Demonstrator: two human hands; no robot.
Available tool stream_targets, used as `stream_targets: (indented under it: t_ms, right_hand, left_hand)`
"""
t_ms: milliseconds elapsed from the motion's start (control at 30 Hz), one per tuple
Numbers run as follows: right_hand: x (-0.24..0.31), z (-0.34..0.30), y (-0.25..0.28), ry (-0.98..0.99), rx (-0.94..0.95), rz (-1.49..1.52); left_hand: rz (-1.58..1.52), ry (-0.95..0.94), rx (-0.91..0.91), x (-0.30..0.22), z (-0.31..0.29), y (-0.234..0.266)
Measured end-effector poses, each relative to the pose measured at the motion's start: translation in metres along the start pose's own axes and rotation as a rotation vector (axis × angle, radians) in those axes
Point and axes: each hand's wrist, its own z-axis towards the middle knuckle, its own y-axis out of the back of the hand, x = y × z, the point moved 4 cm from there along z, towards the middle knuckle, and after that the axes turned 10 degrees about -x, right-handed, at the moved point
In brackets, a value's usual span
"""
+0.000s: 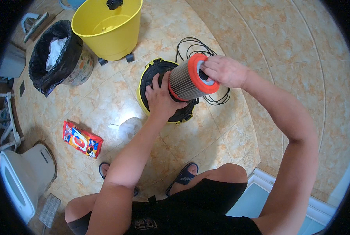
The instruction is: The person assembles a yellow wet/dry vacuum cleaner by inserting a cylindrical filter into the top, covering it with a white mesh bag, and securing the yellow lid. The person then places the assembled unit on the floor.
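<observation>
Item: pleated cylindrical filter (179, 83), standing on a round black-and-yellow appliance head (154, 71) on the floor. Long axis tilted, running from the head toward the upper right; outer end faces right and slightly up. Fine, close-set greyish-brown pleats run lengthwise; a smooth orange-red ring (193, 76) caps the outer end, with a pale disc and a black centre piece (203, 75) inside it.

Left hand (161, 100): fingers spread, laid over the head and against the filter's base.

Right hand (225, 71): fingers closed on the black centre piece, partly hiding it.

Surroundings: black cable (190, 39), loosely coiled beside the head; yellow tub (104, 46), smooth-walled, tapered, on dark castors; bin (79, 70) with floral-patterned side and crinkled black liner; glossy red packet (81, 139), its multicoloured label bearing cartoon figures; marbled beige tiles (112, 98).

Markings: pale lettering on a dark blue slipper (185, 176); none visible on the filter.
</observation>
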Motion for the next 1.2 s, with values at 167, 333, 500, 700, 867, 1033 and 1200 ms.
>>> stream_targets:
  t_ms: [167, 333, 500, 700, 867, 1033, 1200]
  right_hand:
    - [0.001, 0.0, -0.001, -0.032, -0.023, -0.009]
    - [0.002, -0.005, -0.006, -0.084, -0.042, -0.064]
    - [0.001, -0.007, -0.008, -0.07, -0.132, -0.064]
    - [0.005, -0.001, -0.008, -0.129, -0.148, -0.137]
    - [0.011, 0.004, -0.007, -0.19, -0.107, -0.169]
    - [0.012, 0.002, -0.012, -0.454, -0.041, -0.147]
    - [0.013, 0.005, -0.017, -0.697, 0.074, -0.201]
  left_hand:
    - [-0.013, -0.023, -0.024, 0.0, -0.001, -0.001]
    - [-0.014, -0.009, -0.001, -0.003, 0.0, 0.001]
    - [-0.008, -0.015, -0.004, -0.006, -0.002, 0.001]
    - [0.001, -0.008, -0.002, -0.006, -0.002, 0.002]
    - [0.01, 0.002, 0.006, -0.004, -0.002, 0.002]
    - [0.016, 0.002, 0.008, -0.004, -0.002, 0.0]
    - [0.013, -0.008, -0.02, -0.003, -0.002, 0.0]
